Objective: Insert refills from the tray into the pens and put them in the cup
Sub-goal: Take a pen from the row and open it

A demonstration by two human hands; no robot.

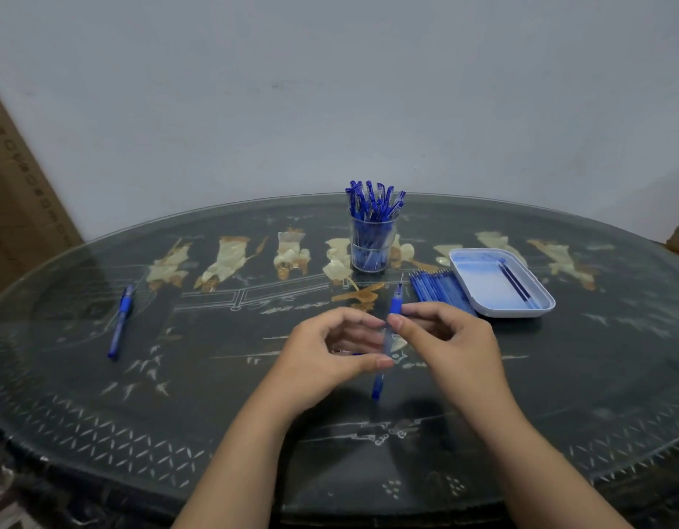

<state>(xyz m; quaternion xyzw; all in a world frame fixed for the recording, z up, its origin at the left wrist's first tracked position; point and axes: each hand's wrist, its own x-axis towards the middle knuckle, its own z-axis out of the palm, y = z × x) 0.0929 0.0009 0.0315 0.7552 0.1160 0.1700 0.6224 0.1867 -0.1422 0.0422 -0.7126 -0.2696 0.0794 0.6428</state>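
the cup (372, 242) stands at the back centre of the table (216, 376), pens (372, 200) in it. right of it lies the tray (483, 288), refills (515, 280) inside, with what may be pen bodies (439, 288) heaped along its left side. a lone pen (121, 321) lies far left; a second pen (387, 337) is held in front of the cup.

A dark oval table (101, 395) is carrying a pen-filled cup (372, 242) far centre, a white tray (515, 313) right beside a row of blue pens (439, 286), a lone pen (120, 322) left.
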